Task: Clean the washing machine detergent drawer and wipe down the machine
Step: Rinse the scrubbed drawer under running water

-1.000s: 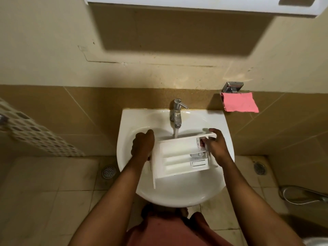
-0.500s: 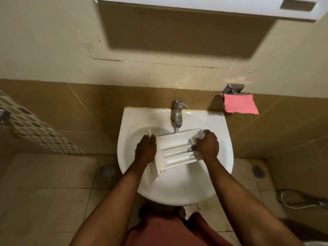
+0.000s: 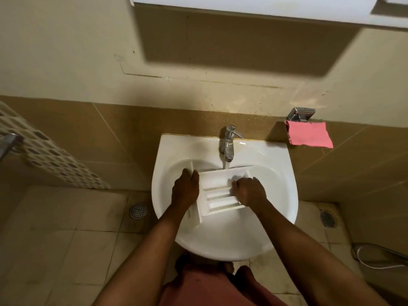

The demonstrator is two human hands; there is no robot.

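The left hand's fingers are curling round the left end of the detergent drawer, so the left hand is gripping it. The right hand's fingers are bending down onto the right part of the drawer, and the right hand is holding that side. Its fingertips are hiding under the knuckles, so I cannot tell if they are rubbing too. I think both hands are holding on so the wet drawer is not slipping or tipping.

The drawer is lying low inside the sink, open side facing up, with its far edge right under the tap. Water is running down onto that edge. It is probably lying there so the water is washing through the troughs.

The drawer is looking white all over, with long troughs running side by side and a flat front plate sticking out past the left hand. I am not seeing dirt, but it is too bright to be sure. A pink cloth is hanging on the wall beside the sink, maybe waiting for the wiping.
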